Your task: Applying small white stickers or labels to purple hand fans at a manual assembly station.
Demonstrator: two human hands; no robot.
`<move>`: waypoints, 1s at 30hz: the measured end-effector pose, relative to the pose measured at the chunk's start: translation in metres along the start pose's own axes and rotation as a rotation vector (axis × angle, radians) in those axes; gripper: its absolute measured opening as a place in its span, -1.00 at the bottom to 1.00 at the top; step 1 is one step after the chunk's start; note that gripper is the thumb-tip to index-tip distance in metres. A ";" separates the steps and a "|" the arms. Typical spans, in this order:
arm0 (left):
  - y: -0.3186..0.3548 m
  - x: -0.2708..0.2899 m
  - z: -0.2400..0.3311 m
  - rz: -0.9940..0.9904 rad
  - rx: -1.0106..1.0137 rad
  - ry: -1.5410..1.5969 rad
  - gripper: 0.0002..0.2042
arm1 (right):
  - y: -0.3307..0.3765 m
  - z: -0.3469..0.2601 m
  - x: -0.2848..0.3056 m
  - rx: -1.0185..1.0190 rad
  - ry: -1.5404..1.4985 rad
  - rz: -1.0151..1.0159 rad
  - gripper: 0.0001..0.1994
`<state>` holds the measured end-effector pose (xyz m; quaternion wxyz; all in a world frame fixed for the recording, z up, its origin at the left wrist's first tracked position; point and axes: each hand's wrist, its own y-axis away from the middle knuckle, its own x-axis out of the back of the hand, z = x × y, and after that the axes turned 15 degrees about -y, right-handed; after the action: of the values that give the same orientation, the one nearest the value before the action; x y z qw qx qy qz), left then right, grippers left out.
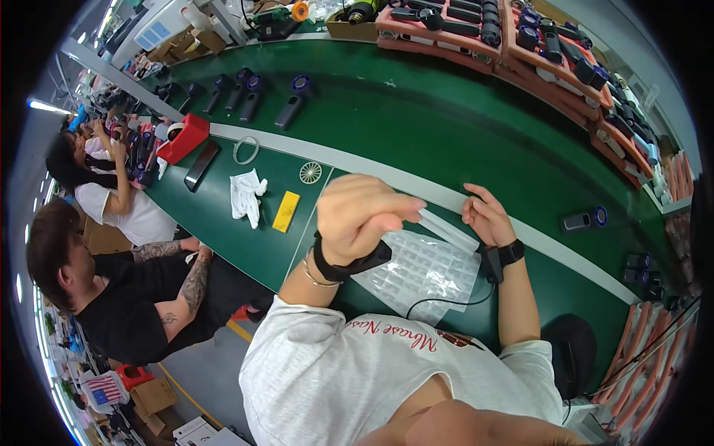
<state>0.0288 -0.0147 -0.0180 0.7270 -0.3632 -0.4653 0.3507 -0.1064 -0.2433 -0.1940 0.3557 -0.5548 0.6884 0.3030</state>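
Translucent plastic sheet with rows of pale rectangles (pixel 435 271) lies on the green table (pixel 204 204), long axis ten-to-four. Left hand (pixel 357 212), at eleven o'clock: grip curled (contents, I cannot tell). Right hand (pixel 487 219), two o'clock: grip half-open, visibly bare.

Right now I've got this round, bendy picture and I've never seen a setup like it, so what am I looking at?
No machine here: a person is working barehanded, seen from above by a wide head-worn fisheye camera, which bends straight edges. The left hand is curled, its fingers near a translucent strip; I can't tell whether they hold it. The right hand is loosely open, with nothing visible in it. Below them in the picture, a clear sheet with rows of pale rectangles lies on the green table. To its left lie a yellow piece, a white glove and a spoked disc; farther away are grey handheld devices.
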 end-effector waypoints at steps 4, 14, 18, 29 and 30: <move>0.008 -0.004 -0.005 0.013 -0.027 0.048 -0.70 | -0.001 0.001 -0.002 -0.004 0.000 0.004 -0.61; 0.010 0.001 -0.001 -0.019 -0.284 -0.222 -0.54 | 0.000 0.002 -0.002 -0.002 0.005 0.003 -0.61; 0.013 0.002 0.001 -0.027 -0.345 -0.292 -0.54 | -0.004 0.003 -0.002 -0.007 0.014 -0.007 -0.61; 0.015 0.002 0.009 -0.062 -0.403 -0.371 -0.60 | -0.003 0.004 0.003 -0.015 0.014 -0.022 -0.61; 0.016 0.001 0.010 -0.062 -0.401 -0.366 -0.60 | -0.001 0.004 0.003 -0.015 0.014 -0.017 -0.61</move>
<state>0.0172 -0.0038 -0.0280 0.5547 -0.4159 -0.6601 0.2889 -0.1047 -0.2418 -0.1988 0.3495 -0.5654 0.6837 0.3011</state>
